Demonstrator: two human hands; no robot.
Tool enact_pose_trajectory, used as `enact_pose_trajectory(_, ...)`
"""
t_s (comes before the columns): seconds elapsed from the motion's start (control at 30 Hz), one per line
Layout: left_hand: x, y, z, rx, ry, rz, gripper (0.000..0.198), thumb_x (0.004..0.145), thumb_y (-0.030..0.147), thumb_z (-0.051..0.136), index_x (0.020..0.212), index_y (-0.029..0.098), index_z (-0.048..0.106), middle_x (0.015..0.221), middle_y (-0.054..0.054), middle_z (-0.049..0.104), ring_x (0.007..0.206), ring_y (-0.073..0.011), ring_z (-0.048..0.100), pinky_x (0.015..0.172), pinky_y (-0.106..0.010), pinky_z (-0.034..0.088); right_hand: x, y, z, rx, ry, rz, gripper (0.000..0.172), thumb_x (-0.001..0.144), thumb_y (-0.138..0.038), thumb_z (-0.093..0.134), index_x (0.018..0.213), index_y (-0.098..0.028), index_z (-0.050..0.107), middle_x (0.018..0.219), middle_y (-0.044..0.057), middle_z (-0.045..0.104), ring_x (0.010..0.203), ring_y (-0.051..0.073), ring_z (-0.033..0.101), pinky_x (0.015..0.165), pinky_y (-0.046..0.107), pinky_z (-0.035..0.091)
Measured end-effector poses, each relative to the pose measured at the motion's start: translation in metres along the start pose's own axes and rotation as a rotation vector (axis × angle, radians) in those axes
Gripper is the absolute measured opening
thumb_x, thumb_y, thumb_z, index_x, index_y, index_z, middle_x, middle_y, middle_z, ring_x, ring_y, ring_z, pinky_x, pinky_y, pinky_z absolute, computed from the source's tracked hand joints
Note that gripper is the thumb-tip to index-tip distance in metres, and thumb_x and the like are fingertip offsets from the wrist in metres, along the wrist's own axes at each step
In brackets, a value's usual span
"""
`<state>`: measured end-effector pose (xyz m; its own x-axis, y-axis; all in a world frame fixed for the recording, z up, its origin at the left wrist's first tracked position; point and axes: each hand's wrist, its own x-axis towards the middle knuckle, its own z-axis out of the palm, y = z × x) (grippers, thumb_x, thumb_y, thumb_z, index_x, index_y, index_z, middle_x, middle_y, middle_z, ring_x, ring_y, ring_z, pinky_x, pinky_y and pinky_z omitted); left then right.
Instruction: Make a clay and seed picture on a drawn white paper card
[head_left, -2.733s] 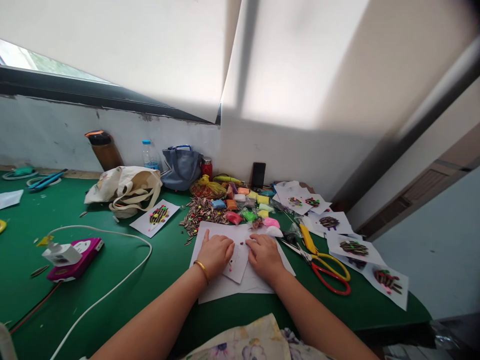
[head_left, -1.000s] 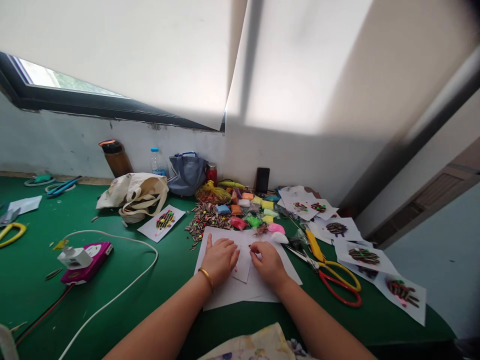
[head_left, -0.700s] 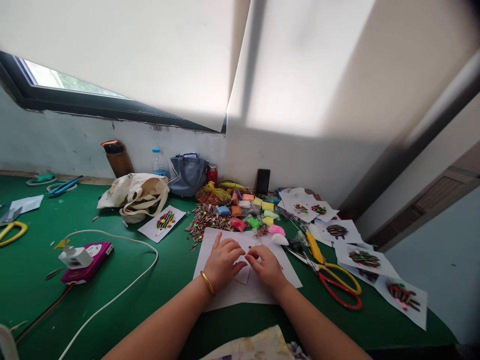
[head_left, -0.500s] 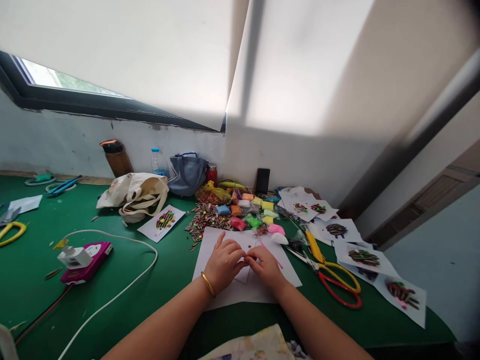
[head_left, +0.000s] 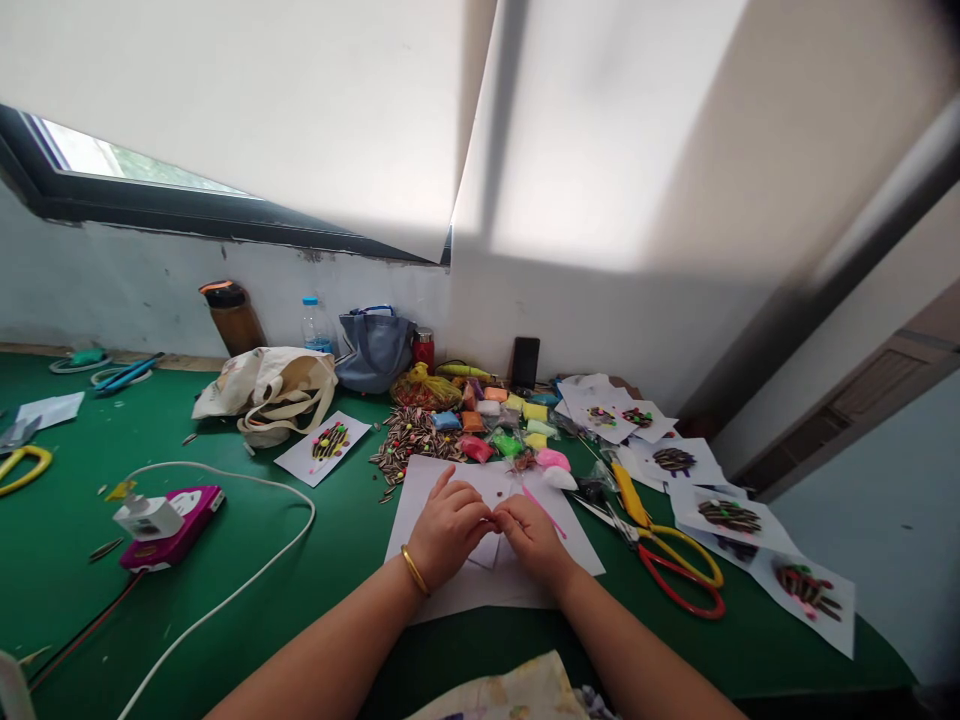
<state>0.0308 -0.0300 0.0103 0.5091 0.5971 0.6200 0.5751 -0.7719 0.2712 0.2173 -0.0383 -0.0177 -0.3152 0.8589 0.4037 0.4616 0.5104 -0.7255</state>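
Above the white paper (head_left: pixel 442 603), my left hand (head_left: pixel 451 525) and my right hand (head_left: pixel 531 535) meet with thumbs and fingertips pinched together. Whatever lies between the fingertips is too small and hidden to name. A tiny dark bit (head_left: pixel 500 493) sits on the paper just beyond the fingers. Beside my right hand lies a thin pink stick (head_left: pixel 545 510). Past the paper are a heap of striped sunflower seeds (head_left: pixel 412 445) and small bags of coloured clay, among them a red bag (head_left: pixel 475 449) and a pink bag (head_left: pixel 553 459).
Scissors with red and yellow handles (head_left: pixel 679 570) and a yellow cutter (head_left: pixel 628 490) lie to the right, near cards with seed pictures (head_left: pixel 731 515). Another seed card (head_left: pixel 324 447) is left. A white cable (head_left: pixel 247 568) crosses the table by a magenta power strip (head_left: pixel 172 530).
The pinched fingertips have shifted very slightly, with the right fingers closing nearer the left ones. Everything else on the table stays in place.
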Motion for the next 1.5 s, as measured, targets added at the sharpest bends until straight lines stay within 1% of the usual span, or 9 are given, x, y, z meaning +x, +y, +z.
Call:
enact_pose_trajectory(0.1,0.0003,0.0001,-0.0007,0.003,-0.001,0.005,0.016,0.090,0.032,0.055,0.081,0.025,0.066,0.081,-0.001,0.067,0.090,-0.0167,0.060,0.114,-0.049,0.024,0.0001,-0.0010,-0.0001,0.011,-0.015,0.009,0.038,0.097,-0.044,0.039,0.078,-0.021,0.064,0.078,0.002,0.064,0.078,0.017,0.056,0.073,0.029,0.042)
enact_pose_trajectory(0.27,0.0004,0.0008,-0.0024,0.027,0.022,0.002,0.013,0.089,0.033,0.057,0.083,0.024,0.065,0.083,0.000,0.068,0.090,-0.0164,0.059,0.113,-0.047,0.025,0.0001,-0.0006,0.0001,0.016,0.011,0.021,0.037,0.096,-0.042,0.042,0.074,-0.021,0.063,0.075,0.002,0.063,0.076,0.016,0.057,0.072,0.028,0.042)
enact_pose_trajectory(0.43,0.0013,0.0026,-0.0035,0.040,0.027,0.001,0.016,0.090,0.030,0.055,0.080,0.024,0.066,0.079,0.000,0.067,0.088,-0.0160,0.060,0.113,-0.047,0.026,0.0001,-0.0024,-0.0012,0.019,-0.001,0.015,0.038,0.097,-0.041,0.040,0.074,-0.021,0.063,0.074,0.001,0.063,0.076,0.016,0.058,0.072,0.028,0.043)
enact_pose_trajectory(0.67,0.0012,0.0038,-0.0033,0.023,0.022,0.006,0.018,0.091,0.030,0.053,0.080,0.024,0.066,0.080,0.000,0.067,0.089,-0.0162,0.060,0.113,-0.047,0.025,-0.0003,-0.0018,-0.0018,0.031,-0.007,0.007,0.039,0.098,-0.039,0.039,0.073,-0.020,0.063,0.075,0.002,0.064,0.076,0.016,0.060,0.072,0.028,0.044)
enact_pose_trajectory(0.77,0.0008,0.0040,-0.0033,0.022,0.021,0.002,0.016,0.091,0.031,0.054,0.081,0.024,0.066,0.081,0.000,0.068,0.090,-0.0167,0.060,0.113,-0.047,0.026,0.0001,-0.0024,-0.0018,0.055,-0.005,0.019,0.036,0.096,-0.039,0.043,0.073,-0.021,0.064,0.074,0.001,0.064,0.074,0.016,0.059,0.071,0.027,0.044)
enact_pose_trajectory(0.93,0.0014,0.0044,-0.0038,0.026,0.020,0.001,0.015,0.090,0.033,0.055,0.087,0.025,0.067,0.084,0.000,0.069,0.090,-0.0167,0.060,0.112,-0.047,0.026,0.0013,-0.0061,-0.0029,0.099,0.011,0.040,0.029,0.093,-0.039,0.049,0.078,-0.021,0.066,0.076,0.002,0.065,0.075,0.016,0.059,0.070,0.027,0.045)
enact_pose_trajectory(1.13,0.0017,0.0039,-0.0016,0.032,0.023,-0.003,0.019,0.091,0.032,0.053,0.079,0.025,0.066,0.079,0.000,0.068,0.088,-0.0164,0.061,0.113,-0.047,0.025,0.0019,-0.0070,-0.0048,0.107,-0.006,0.043,0.030,0.093,-0.039,0.049,0.077,-0.021,0.066,0.074,0.001,0.065,0.073,0.016,0.059,0.070,0.027,0.044)
enact_pose_trajectory(1.3,0.0012,0.0041,-0.0005,0.042,0.039,0.020,0.016,0.090,0.030,0.056,0.078,0.024,0.064,0.080,0.001,0.067,0.088,-0.0154,0.060,0.112,-0.045,0.026,0.0008,-0.0031,-0.0029,0.120,0.005,0.060,0.027,0.091,-0.039,0.052,0.078,-0.020,0.066,0.075,0.002,0.065,0.074,0.016,0.059,0.071,0.027,0.044)
enact_pose_trajectory(1.5,-0.0004,0.0023,0.0007,0.049,0.054,0.018,0.008,0.088,0.030,0.060,0.084,0.023,0.064,0.083,0.000,0.067,0.089,-0.0174,0.059,0.112,-0.049,0.025,0.0002,-0.0011,-0.0021,0.153,0.036,0.098,0.024,0.088,-0.039,0.055,0.080,-0.020,0.066,0.076,0.002,0.064,0.074,0.016,0.058,0.070,0.027,0.044)
